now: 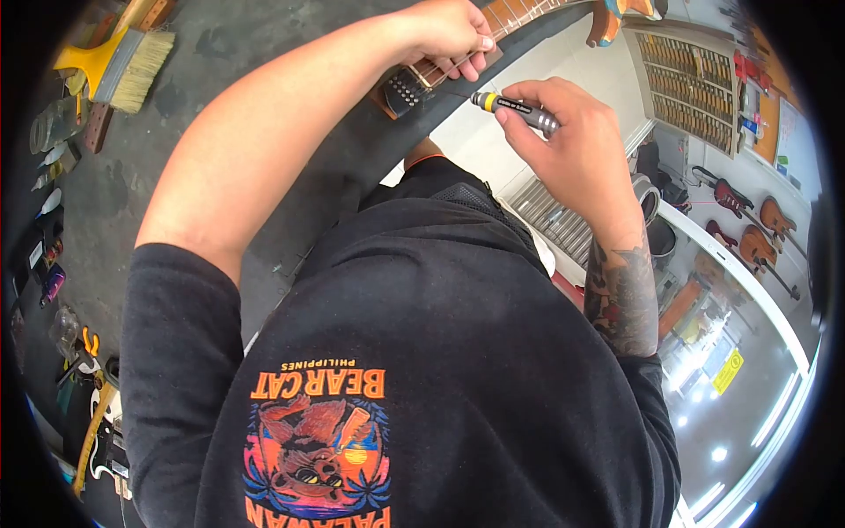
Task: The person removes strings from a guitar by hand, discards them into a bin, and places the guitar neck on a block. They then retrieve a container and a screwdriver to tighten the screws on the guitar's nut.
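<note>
A guitar neck [519, 19] with strings runs along the top, ending in a black head piece [403, 94] with several small silver fittings. Over the strings near that end, my left hand [449, 40] has its fingers curled and closed, apparently on the strings; exactly what they pinch is partly hidden. My right hand [568, 132] grips a screwdriver [525, 112] with a grey handle and a yellow band. Its thin shaft points left toward the head piece, apart from it as far as I can see. Part of an orange and blue guitar body [607, 22] shows at the top right.
A wide brush [132, 70] with a yellow handle lies on the dark workbench [211, 53]. Pliers [91, 341] and other small tools line the bench's left side. Several guitars [761, 242] hang at the right, near a rack of files or similar tools [691, 84].
</note>
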The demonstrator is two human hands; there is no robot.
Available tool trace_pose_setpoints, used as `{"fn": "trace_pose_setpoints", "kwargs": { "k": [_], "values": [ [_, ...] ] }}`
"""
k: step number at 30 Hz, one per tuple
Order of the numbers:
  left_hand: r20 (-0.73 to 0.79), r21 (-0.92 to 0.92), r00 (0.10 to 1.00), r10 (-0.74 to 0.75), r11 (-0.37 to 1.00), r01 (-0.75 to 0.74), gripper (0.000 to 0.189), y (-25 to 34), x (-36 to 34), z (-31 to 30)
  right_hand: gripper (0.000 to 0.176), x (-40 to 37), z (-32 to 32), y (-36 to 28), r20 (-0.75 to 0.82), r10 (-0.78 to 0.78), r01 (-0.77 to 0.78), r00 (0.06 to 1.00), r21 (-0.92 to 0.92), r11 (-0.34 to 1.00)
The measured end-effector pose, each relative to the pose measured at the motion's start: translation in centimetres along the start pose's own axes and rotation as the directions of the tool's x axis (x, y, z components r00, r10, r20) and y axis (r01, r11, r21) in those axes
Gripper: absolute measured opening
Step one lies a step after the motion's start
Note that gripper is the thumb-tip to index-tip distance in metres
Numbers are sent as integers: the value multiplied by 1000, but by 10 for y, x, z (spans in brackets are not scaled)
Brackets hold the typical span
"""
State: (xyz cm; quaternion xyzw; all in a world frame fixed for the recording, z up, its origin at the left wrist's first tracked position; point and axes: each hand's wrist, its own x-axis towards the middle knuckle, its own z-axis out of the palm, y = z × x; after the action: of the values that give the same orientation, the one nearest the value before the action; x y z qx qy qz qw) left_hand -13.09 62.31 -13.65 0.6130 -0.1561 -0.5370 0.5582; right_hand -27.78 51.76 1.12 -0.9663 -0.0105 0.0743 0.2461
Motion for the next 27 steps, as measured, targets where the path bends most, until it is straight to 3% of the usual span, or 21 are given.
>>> {"fn": "trace_pose_setpoints", "kwargs": {
  "k": [7, 16, 19, 22, 27],
  "values": [
    [4, -41, 1000, 31, 999, -30, 21, -7, 4, -1, 18, 0, 5, -2, 13, 15, -15, 1000, 1, 1000],
    [34, -83, 999, -5, 997, 8, 21, -8, 8, -3, 18, 9, 8, -8, -5, -77, 76, 997, -71, 995],
    [15, -12, 1000, -4, 1000, 4, 20, -1, 1, -4, 19, 13, 8, -17, 41, -2, 5, 999, -62, 998],
    [26, -58, 1000, 12, 998, -11, 20, -10, 10, -4, 20, 20, 12, -16, 26, -108, 111, 994, -125, 986],
    [27, -54, 999, 34, 998, -32, 19, -11, 12, -5, 23, 30, 11, -24, 68, -83, 93, 994, -168, 981]
  ]
}}
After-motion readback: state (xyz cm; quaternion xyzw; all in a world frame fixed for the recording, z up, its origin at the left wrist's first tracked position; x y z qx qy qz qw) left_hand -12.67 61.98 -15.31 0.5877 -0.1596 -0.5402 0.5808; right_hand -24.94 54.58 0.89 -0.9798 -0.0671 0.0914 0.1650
